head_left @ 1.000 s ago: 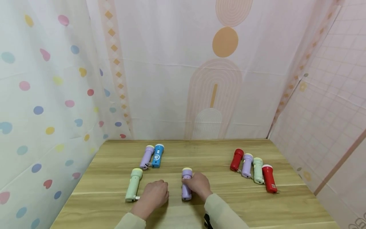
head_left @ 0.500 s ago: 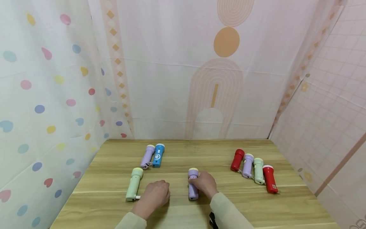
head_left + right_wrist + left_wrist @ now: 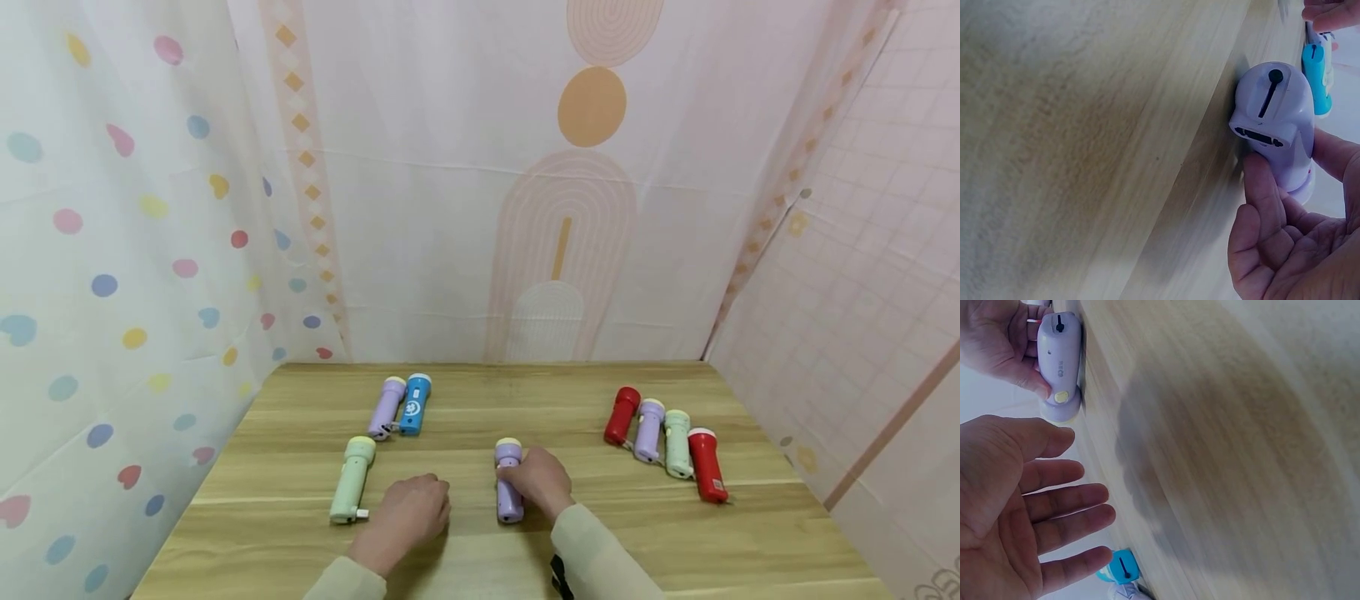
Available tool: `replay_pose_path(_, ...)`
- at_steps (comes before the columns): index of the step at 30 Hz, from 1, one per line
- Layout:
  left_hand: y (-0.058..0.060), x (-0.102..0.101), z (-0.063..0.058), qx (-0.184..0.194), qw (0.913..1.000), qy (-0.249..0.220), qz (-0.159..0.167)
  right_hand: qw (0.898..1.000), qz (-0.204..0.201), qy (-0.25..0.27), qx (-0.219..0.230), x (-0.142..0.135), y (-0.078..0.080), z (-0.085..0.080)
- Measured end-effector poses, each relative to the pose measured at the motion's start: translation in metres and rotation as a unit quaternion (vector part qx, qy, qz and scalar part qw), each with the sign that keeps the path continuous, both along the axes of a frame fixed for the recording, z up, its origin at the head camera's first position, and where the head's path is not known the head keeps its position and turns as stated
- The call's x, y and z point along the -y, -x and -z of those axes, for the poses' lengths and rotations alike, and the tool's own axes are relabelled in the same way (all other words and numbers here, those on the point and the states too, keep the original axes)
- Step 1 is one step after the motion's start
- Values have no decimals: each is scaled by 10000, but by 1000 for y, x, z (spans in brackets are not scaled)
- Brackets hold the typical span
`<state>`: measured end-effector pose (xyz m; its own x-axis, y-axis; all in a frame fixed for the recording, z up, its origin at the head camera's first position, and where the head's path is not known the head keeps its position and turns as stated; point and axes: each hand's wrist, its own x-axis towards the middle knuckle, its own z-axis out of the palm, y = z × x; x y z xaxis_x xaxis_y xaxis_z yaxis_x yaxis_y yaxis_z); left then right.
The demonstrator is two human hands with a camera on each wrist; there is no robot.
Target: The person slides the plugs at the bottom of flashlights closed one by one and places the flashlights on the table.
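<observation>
My right hand [image 3: 542,482] grips a purple flashlight [image 3: 509,502] near the middle of the table, thumb on one side and fingers curled along the other. The flashlight lies with its pale yellow lens end pointing away from me. From the right wrist view, the butt end of this purple flashlight [image 3: 1272,103] shows a dark slot. My left hand [image 3: 411,512] is just above the table, between that flashlight and a mint green flashlight [image 3: 351,487]. In the left wrist view its fingers [image 3: 1072,525] are spread, loosely extended, and hold nothing.
Farther back on the left, another purple flashlight [image 3: 386,408] lies beside a blue flashlight [image 3: 414,407]. On the right is a slanted row: a dark red flashlight [image 3: 622,417], a purple one, a mint green one and a red flashlight [image 3: 707,467]. Curtains [image 3: 420,208] stand behind the wooden table [image 3: 555,400].
My right hand has shifted the purple flashlight a little to the right along the table, mostly in the first half second. My left hand stays almost where it was.
</observation>
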<state>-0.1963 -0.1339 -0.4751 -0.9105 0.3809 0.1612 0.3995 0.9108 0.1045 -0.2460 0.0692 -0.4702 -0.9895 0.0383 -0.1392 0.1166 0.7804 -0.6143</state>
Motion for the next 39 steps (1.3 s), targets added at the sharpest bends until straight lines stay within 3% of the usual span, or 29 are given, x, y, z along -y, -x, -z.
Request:
replay_pose_path(10,4,5,-3,-416,9991,-65,86,9998,-128,-81,-101,-2,-1,0)
replay_pose_path(14,7,13,-7,-382,9991,-185,61,9999,-111,-52,-36,-3,0,0)
replay_pose_path(18,10,26,-13,-321,9990,-296,-130,9999,-95,-8,34,-2,0,0)
replay_pose_path(21,13,37,-19,-399,9985,-143,-340,9999,-116,43,67,-2,0,-2)
replay_pose_path(26,19,55,-29,-421,9982,23,-419,9998,-177,29,22,-2,1,-6)
replay_pose_path(39,23,86,-31,-100,9965,-33,-825,9999,-52,-18,158,-1,0,-2)
